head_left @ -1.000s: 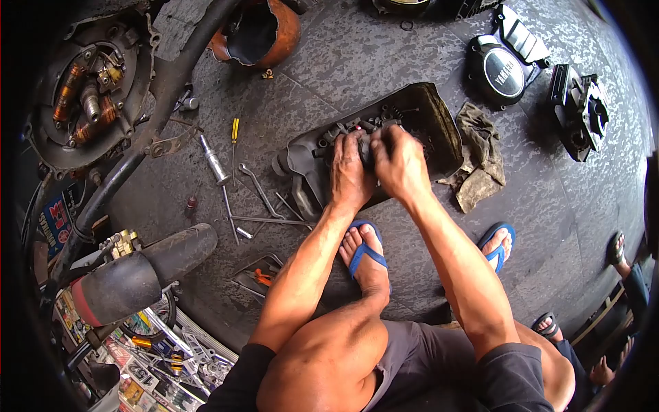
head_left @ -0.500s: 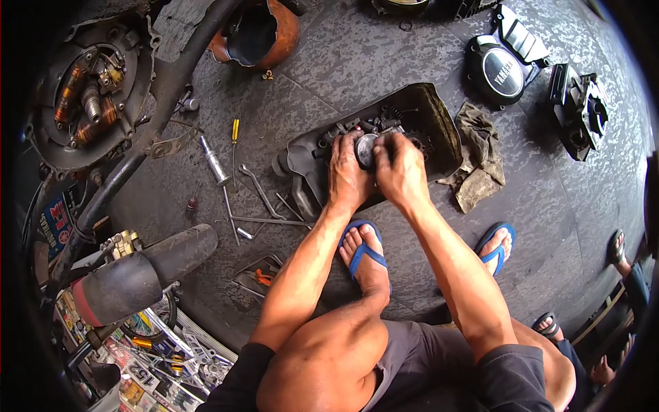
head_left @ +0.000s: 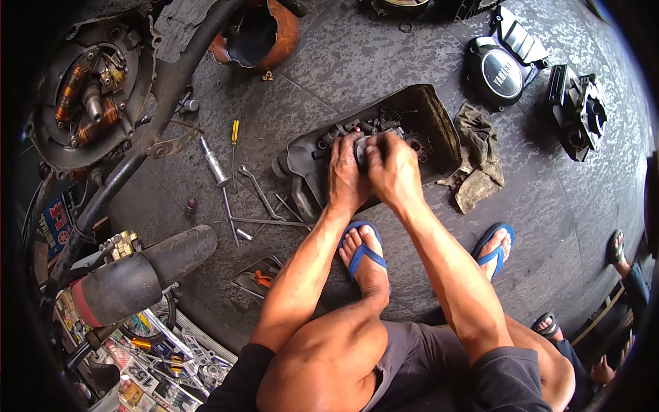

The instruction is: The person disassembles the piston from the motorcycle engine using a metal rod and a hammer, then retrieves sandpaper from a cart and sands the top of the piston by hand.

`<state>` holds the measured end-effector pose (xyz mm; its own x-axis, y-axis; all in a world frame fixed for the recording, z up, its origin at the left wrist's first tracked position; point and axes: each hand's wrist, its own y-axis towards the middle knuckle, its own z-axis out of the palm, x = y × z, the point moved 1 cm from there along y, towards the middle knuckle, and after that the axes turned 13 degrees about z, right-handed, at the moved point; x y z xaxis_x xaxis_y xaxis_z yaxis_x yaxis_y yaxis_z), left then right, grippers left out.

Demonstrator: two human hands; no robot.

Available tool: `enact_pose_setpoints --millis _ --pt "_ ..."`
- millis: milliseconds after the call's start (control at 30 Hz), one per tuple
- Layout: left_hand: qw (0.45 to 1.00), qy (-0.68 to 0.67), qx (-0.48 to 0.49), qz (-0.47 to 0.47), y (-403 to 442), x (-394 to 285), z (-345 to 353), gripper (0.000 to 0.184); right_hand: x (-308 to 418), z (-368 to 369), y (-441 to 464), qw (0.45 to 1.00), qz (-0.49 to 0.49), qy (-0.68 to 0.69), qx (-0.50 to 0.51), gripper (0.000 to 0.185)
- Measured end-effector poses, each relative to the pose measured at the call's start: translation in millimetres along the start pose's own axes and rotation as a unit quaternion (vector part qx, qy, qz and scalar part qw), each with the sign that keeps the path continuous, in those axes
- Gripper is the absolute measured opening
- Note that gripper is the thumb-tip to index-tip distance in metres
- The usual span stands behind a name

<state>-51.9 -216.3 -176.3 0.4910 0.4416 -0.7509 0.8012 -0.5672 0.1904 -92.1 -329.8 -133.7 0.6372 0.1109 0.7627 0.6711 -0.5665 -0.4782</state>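
Between my two hands is a round grey metal part (head_left: 360, 152), held over the near side of a dark tray (head_left: 445, 127). My left hand (head_left: 347, 173) grips its left side with bent fingers. On the other side my right hand (head_left: 395, 167) has its fingers closed on the same part, covering much of it. Behind my fingers, small dark metal parts (head_left: 329, 135) and a toothed gear (head_left: 416, 145) lie inside the tray. A crumpled dirty rag (head_left: 480, 158) lies just right of the tray.
Wrenches (head_left: 259, 192), a yellow screwdriver (head_left: 235, 137) and a socket tool (head_left: 213, 161) lie left. An orange broken pot (head_left: 278, 34) stands behind. Engine covers (head_left: 501, 72) and a cylinder part (head_left: 580, 113) lie right. Another person's feet (head_left: 619, 254) show at far right.
The round part has turned between my hands; its flat face showed half a second ago and is now mostly hidden. My right hand has shifted slightly left.
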Motion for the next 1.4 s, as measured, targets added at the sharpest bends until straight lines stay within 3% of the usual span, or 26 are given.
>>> enact_pose_setpoints --millis 33,167,233,300,400,667,800,867,967,1200,1400 --pt "1.0 0.006 0.01 -0.015 2 -1 1 0.051 -6 1 9 0.999 0.015 -0.023 -0.043 0.02" --pt "1.0 0.001 0.022 -0.019 4 -4 -2 0.059 -12 -6 24 0.998 0.008 -0.032 -0.052 0.022" --pt "0.999 0.013 0.03 -0.008 8 -6 -10 0.06 -13 -15 27 0.999 0.044 0.021 -0.006 0.022" --pt "0.978 -0.15 0.062 -0.134 7 -14 -20 0.061 -18 -25 27 0.985 0.06 0.142 0.082 0.021" --pt "0.974 -0.165 0.126 -0.093 18 -27 -46 0.064 -11 -42 22 0.938 0.134 0.241 0.212 0.013" --pt "0.965 -0.134 0.225 0.006 40 -37 -71 0.066 12 -79 22 0.957 -0.024 0.136 0.254 0.015" --pt "0.959 -0.143 0.245 -0.013 41 -43 -78 0.07 21 -82 27 0.955 -0.059 0.074 0.28 0.013" --pt "0.956 -0.132 0.262 -0.008 42 -44 -79 0.073 26 -80 28 0.954 -0.155 0.02 0.257 0.011" --pt "0.955 -0.129 0.268 -0.002 45 -45 -81 0.073 27 -79 27 0.951 -0.202 0.007 0.233 0.01" --pt "0.943 -0.158 0.29 -0.03 52 -48 -83 0.068 19 -78 16 0.961 -0.211 0.019 0.18 0.011" --pt "0.947 -0.157 0.279 0.017 52 -44 -84 0.065 21 -81 4 0.954 -0.235 0.008 0.186 0.012"
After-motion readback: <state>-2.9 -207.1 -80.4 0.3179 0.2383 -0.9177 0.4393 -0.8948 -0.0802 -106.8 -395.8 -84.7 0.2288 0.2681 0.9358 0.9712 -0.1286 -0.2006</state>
